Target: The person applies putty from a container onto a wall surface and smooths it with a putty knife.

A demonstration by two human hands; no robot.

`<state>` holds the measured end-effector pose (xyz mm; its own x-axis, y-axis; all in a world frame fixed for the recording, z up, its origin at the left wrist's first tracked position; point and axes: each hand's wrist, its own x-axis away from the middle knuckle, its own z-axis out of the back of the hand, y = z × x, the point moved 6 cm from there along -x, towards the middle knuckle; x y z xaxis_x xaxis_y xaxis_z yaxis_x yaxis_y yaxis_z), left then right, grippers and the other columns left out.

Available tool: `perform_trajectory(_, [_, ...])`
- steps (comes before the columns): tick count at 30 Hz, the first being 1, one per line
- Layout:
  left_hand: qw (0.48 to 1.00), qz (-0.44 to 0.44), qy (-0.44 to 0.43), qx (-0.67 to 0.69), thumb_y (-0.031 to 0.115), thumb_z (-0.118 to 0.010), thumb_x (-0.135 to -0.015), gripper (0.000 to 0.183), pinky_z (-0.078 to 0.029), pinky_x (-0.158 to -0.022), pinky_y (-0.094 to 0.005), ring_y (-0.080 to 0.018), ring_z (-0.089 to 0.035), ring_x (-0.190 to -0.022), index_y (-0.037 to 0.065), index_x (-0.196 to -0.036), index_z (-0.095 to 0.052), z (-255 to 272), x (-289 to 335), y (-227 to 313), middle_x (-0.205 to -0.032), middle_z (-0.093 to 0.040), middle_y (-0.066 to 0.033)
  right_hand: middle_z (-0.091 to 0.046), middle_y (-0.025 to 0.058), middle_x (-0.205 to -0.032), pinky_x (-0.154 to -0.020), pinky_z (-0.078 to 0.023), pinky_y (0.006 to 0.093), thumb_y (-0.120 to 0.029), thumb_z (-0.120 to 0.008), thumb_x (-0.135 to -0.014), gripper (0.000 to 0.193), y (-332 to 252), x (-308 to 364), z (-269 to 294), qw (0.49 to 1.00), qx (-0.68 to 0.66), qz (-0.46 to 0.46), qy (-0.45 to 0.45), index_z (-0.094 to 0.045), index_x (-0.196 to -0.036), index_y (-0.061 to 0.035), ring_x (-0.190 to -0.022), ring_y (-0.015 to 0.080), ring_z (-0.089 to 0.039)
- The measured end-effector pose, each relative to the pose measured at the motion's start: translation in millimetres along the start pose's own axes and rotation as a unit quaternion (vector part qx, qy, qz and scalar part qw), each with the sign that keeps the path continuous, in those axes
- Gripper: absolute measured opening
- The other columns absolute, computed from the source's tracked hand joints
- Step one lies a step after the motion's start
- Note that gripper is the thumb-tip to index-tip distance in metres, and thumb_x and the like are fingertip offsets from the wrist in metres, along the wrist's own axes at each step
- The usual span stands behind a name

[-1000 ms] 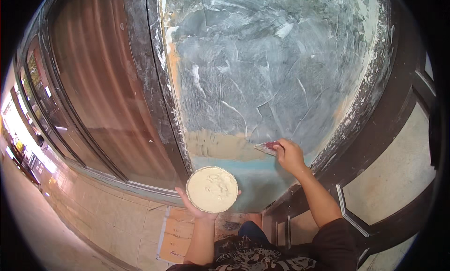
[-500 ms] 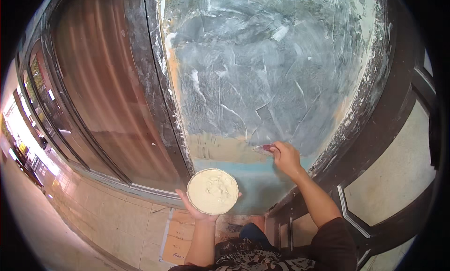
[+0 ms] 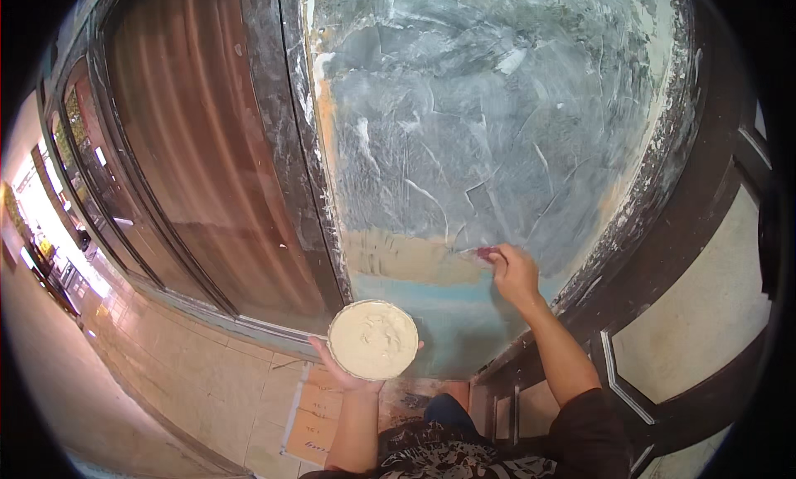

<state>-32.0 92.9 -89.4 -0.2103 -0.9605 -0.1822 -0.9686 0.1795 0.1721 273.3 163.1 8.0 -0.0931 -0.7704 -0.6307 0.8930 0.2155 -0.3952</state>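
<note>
My left hand (image 3: 347,374) is wrapped round the underside of a round tub (image 3: 372,340) filled with pale cream putty, its surface stirred into ridges. Against the wall (image 3: 464,172), my right hand (image 3: 517,277) grips the dark red handle of a putty knife (image 3: 483,253). The pale blade meets the lower edge of the grey smeared coat, just above a tan band (image 3: 398,257) and a bare turquoise strip (image 3: 456,303). Ridges of filler cross the grey surface.
A dark window frame with brown curtained glass (image 3: 191,172) stands to the left. On the right is a dark panelled door (image 3: 688,313). Marked cardboard (image 3: 315,417) lies on the tiled floor (image 3: 215,379) at lower left, beside my left forearm.
The view has shifted slightly, moving the wall to the right in the picture. My right hand with the putty knife sits a little higher and further right; the tub stays held in my left.
</note>
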Motion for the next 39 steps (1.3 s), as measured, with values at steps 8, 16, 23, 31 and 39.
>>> perform_trajectory(8, [1.0, -0.003, 0.003, -0.012, 0.095, -0.032, -0.084, 0.106, -0.034, -0.097, -0.0894, -0.0507, -0.043, -0.139, 0.017, -0.156, -0.041, 3.0, 3.4, 0.2, -0.161, -0.037, -0.0157, -0.072, 0.0123, -0.092, -0.075, -0.052, 0.0509, -0.012, -0.067, -0.092, 0.005, 1.0, 17.5, -14.6, 1.0, -0.008, 0.022, -0.02, -0.068, -0.095, -0.0083, -0.092, 0.0387, -0.066])
perform_trajectory(16, [1.0, -0.012, 0.014, -0.025, 0.094, -0.032, -0.086, 0.104, -0.033, -0.097, -0.0902, -0.0503, -0.042, -0.14, 0.017, -0.156, -0.041, 10.9, 7.3, 1.6, -0.163, -0.035, -0.0147, -0.072, 0.0158, -0.093, -0.075, -0.051, 0.05, -0.014, -0.067, -0.093, 0.009, -9.7, 4.2, 11.6, 0.999, -0.039, -0.008, 0.036, -0.069, -0.095, -0.0058, -0.089, 0.0408, -0.066])
perform_trajectory(23, [1.0, -0.008, 0.029, -0.003, 0.093, -0.033, -0.086, 0.105, -0.031, -0.098, -0.0906, -0.0507, -0.042, -0.14, 0.016, -0.156, -0.04, 12.1, 6.5, -1.7, -0.162, -0.035, -0.0155, -0.069, 0.018, -0.087, -0.074, -0.05, 0.0535, -0.015, -0.066, -0.094, 0.011, -1.0, 16.0, -18.3, 1.0, -0.006, 0.012, -0.018, -0.067, -0.091, -0.0052, -0.085, 0.0428, -0.065])
perform_trajectory(31, [1.0, -0.016, 0.012, -0.011, 0.092, -0.033, -0.087, 0.101, -0.032, -0.095, -0.0916, -0.0502, -0.043, -0.139, 0.017, -0.154, -0.044, 3.7, 10.3, 0.3, -0.16, -0.039, -0.0149, -0.07, 0.0162, -0.093, -0.074, -0.05, 0.0503, -0.018, -0.066, -0.095, 0.012, 4.7, 10.1, 6.3, 0.998, -0.06, -0.015, 0.024, -0.067, -0.093, -0.0063, -0.089, 0.0408, -0.066])
perform_trajectory(39, [0.998, -0.023, 0.013, -0.052, 0.092, -0.034, -0.087, 0.1, -0.033, -0.093, -0.0924, -0.0509, -0.044, -0.138, 0.016, -0.152, -0.047, 2.2, 9.2, -1.7, -0.159, -0.041, -0.015, -0.072, 0.015, -0.093, -0.076, -0.051, 0.0511, -0.017, -0.068, -0.093, 0.012, 24.9, 10.6, -10.6, 0.999, -0.004, -0.002, 0.033, -0.069, -0.098, -0.0064, -0.09, 0.0408, -0.067])
